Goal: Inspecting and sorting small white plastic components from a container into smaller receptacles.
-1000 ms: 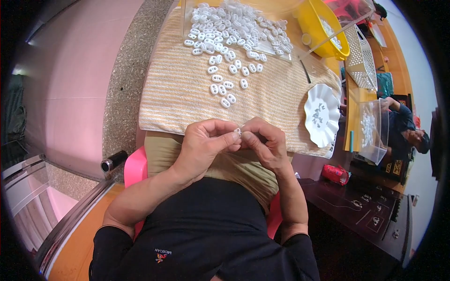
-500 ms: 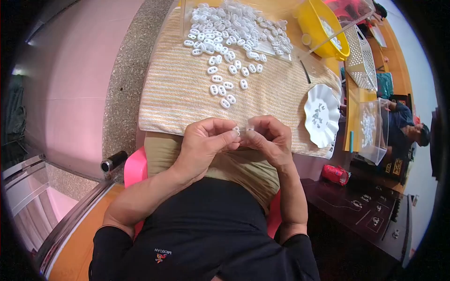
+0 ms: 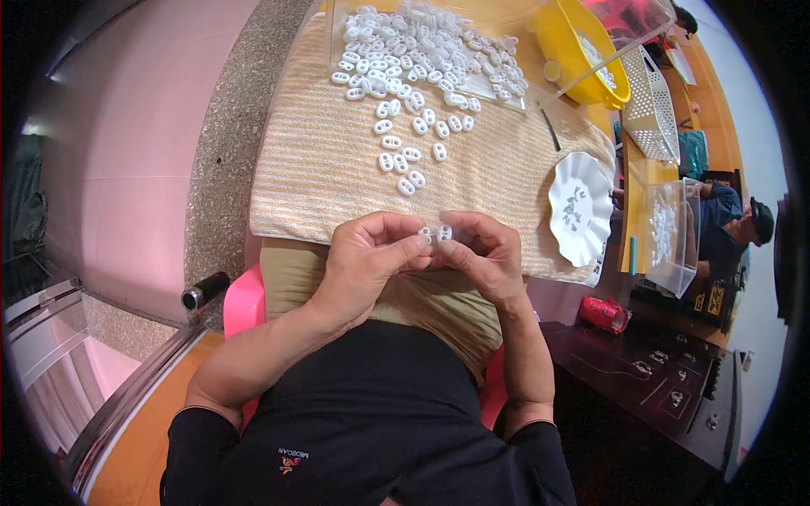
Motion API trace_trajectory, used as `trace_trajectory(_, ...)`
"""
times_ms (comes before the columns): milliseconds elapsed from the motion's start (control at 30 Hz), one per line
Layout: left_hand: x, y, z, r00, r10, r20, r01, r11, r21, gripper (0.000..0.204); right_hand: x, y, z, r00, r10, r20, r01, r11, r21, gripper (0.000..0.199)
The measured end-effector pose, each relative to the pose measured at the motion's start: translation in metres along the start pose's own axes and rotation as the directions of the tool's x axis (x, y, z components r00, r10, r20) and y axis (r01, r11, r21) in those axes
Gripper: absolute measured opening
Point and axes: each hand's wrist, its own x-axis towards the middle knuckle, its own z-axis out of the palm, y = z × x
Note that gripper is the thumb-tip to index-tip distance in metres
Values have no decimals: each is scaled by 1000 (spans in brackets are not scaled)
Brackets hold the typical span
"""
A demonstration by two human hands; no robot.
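My left hand (image 3: 369, 257) and my right hand (image 3: 481, 251) meet in front of my chest, at the near edge of a striped beige towel (image 3: 312, 169). Between their fingertips they pinch small white two-holed plastic pieces (image 3: 436, 234); each hand grips one. Several more of the same white pieces (image 3: 405, 160) lie loose on the towel just beyond my hands. A big heap of them (image 3: 422, 46) spills from a clear plastic box at the far end.
A white scalloped plate (image 3: 580, 211) with a few small parts lies to the right. Beyond it are a yellow bowl (image 3: 582, 51), a white perforated basket (image 3: 654, 93) and a clear tub (image 3: 666, 236). Another person (image 3: 734, 228) sits at far right. A pink wall is left.
My hands have stayed together at the towel's edge; the fingers have shifted slightly around the white pieces.
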Motion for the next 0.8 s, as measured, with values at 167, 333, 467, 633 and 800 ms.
trace_trajectory(167,0,0,0,1000,6,-6,-6,1000,-7,15,1,2,1,999,-33,-9,33,998,61,29)
trace_trajectory(333,0,0,0,1000,0,-2,0,1000,2,16,1,-1,1,1000,-14,2,14,999,46,29)
trace_trajectory(467,-1,0,1,1000,1,-5,-1,1000,2,16,0,-3,0,1000,-2,16,1,999,48,28)
trace_trajectory(633,-1,1,0,1000,9,0,-9,1000,21,16,0,-2,0,1000,-7,15,7,998,59,28)
trace_trajectory(800,-1,1,1,1000,12,7,-12,999,29,16,-1,-4,2,1000,-17,23,15,996,83,28)
